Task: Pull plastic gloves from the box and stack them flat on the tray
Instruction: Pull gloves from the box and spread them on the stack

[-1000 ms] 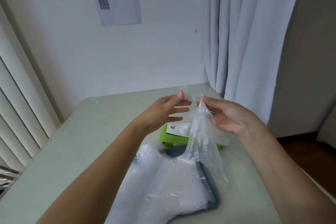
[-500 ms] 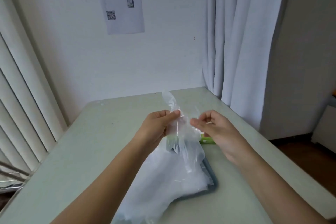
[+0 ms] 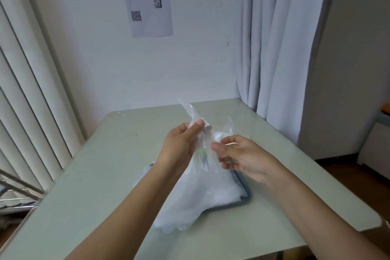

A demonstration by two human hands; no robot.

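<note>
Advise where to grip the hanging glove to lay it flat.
Pinch the glove at its upper edge, one corner per side: left hand pinches the top; right hand takes the other from the right. It hangs limp and bunched, so spreading the corners should flatten it over the tray.

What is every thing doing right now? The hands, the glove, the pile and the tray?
Glove, held up in the air, crumpled, not flat yet.
Left hand, grips the glove near its top.
Right hand, pinches the glove's side.
Tray, on the table, mostly covered.
Pile of gloves, lying on the tray, spilling over its near edge.
</note>
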